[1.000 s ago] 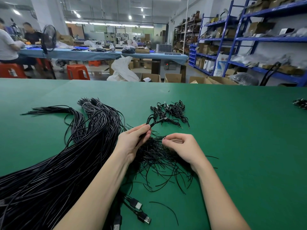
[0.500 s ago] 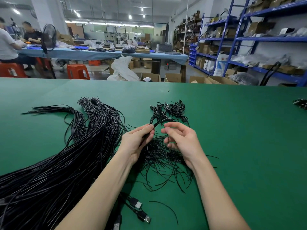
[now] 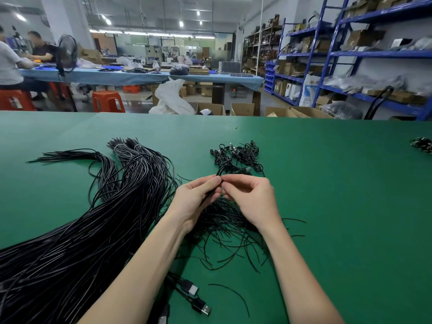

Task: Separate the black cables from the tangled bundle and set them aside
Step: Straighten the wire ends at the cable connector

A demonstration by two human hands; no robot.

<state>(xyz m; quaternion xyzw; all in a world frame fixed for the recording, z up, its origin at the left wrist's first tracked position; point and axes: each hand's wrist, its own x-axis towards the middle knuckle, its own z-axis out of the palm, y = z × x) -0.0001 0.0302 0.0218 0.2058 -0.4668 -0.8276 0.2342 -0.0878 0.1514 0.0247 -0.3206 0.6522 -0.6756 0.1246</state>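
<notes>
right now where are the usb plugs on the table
In the head view the usb plugs lie on the green table at the near edge, between the two forearms, just below the loose thin wires.

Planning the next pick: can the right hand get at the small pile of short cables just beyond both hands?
Probably yes. The small pile lies on open green table just past the right hand, nothing between, though that hand now pinches a cable with the left hand.

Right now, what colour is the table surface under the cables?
Green table surface, clearest in the head view.
</notes>
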